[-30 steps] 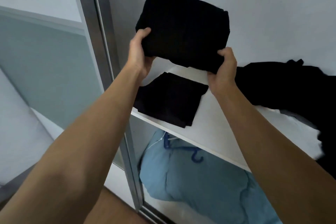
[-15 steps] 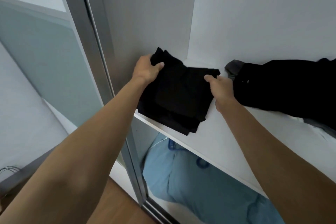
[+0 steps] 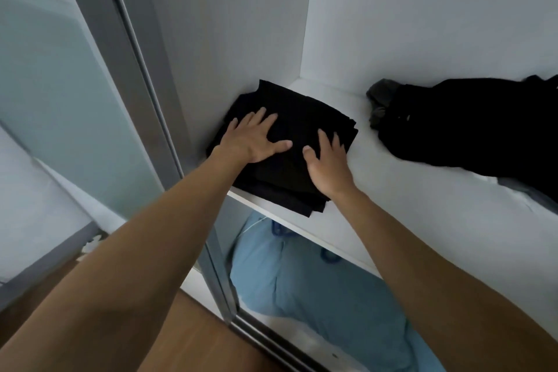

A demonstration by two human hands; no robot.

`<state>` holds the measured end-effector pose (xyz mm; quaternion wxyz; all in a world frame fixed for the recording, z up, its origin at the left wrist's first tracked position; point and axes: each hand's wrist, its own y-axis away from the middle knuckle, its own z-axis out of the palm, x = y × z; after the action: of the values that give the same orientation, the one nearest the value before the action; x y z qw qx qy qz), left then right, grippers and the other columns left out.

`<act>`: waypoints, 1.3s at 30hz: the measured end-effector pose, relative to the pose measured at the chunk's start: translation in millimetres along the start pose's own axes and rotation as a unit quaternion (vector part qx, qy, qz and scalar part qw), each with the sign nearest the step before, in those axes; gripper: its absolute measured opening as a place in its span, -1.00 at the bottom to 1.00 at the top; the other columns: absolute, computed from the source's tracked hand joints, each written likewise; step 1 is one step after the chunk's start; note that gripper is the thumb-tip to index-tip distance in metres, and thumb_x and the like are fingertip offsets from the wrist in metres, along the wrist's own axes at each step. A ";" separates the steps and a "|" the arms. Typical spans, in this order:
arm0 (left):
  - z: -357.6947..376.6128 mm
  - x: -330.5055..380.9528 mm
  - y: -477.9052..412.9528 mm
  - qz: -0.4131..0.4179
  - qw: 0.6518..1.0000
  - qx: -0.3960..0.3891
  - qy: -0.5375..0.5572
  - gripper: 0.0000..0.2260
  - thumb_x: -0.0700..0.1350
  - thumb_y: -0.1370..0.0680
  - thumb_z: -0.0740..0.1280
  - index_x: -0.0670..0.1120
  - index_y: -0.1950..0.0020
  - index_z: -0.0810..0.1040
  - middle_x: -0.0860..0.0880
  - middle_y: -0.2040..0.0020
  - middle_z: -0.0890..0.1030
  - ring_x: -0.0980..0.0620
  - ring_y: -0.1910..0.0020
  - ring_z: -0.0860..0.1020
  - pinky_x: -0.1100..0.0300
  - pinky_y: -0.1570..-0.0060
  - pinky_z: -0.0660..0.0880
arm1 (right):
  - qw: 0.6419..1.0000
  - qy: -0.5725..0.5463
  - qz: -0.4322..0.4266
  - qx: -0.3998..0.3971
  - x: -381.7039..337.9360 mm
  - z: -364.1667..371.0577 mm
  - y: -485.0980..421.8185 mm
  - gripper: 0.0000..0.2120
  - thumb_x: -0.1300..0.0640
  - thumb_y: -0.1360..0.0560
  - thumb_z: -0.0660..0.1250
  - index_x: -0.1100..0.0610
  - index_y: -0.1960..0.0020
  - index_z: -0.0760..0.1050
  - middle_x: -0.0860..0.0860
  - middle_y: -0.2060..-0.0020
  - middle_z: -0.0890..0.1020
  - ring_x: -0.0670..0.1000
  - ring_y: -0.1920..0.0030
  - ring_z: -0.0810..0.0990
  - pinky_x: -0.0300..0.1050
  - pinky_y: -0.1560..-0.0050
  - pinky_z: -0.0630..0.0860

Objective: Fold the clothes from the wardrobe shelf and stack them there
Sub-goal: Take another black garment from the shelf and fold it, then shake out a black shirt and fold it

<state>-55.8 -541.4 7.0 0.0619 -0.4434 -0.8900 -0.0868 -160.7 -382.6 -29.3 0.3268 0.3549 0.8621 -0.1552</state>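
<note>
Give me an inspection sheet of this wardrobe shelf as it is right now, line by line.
Surface: white wardrobe shelf, carrying clothes at left and right.
Job's things: folded black stack in the left back corner; unfolded black pile at right, grey garment at its left end.
Clutter: blue bundle below the shelf.
Grips: left hand and right hand lie flat on the stack, holding nothing.
Cables: thin pale cord on the bundle, kind unclear.
Surroundings: grey sliding door frame at left; wooden floor.

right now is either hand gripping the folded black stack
No, the left hand and the right hand both lie flat, fingers straight, on top of the folded black stack.
</note>
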 end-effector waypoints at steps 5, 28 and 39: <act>-8.9 -4.0 -17.5 -0.016 0.998 -0.024 0.046 -0.27 0.29 -0.59 0.20 0.12 -0.63 -0.09 0.00 -0.65 -0.16 -0.05 -0.62 -0.14 -0.13 -0.55 -0.15 | 0.998 0.050 0.022 -0.018 -6.7 1.6 -15.0 -0.41 -0.13 -0.68 0.01 -0.01 -0.64 -0.07 0.11 -0.64 -0.05 0.19 -0.62 -0.06 0.12 -0.57 -0.02; 23.8 317.3 -85.0 0.149 0.965 0.020 0.216 -0.19 0.12 -0.52 0.43 -0.19 -0.58 0.09 -0.17 -0.57 0.19 -0.19 -0.49 0.29 -0.06 -0.44 0.30 | 0.939 0.053 0.231 0.251 251.6 -324.6 111.0 -0.59 0.16 -0.55 0.36 0.17 -0.39 0.49 0.15 -0.34 0.55 0.16 -0.35 0.50 -0.07 -0.36 0.36; 40.9 437.4 -145.3 0.061 0.982 0.057 0.170 -0.45 0.31 -0.53 0.27 -0.08 -0.29 0.40 -0.12 -0.20 0.59 -0.20 -0.13 0.58 -0.03 -0.09 0.49 | 0.965 0.086 0.145 0.199 313.9 -355.7 32.5 -0.43 -0.13 -0.53 0.32 0.05 -0.46 0.32 0.09 -0.38 0.48 0.20 -0.39 0.43 0.19 -0.38 0.36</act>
<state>-435.4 -278.3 34.4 0.2431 -0.4711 -0.8412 -0.1062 -466.6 -21.9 20.7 0.1930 0.5463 0.7779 -0.2433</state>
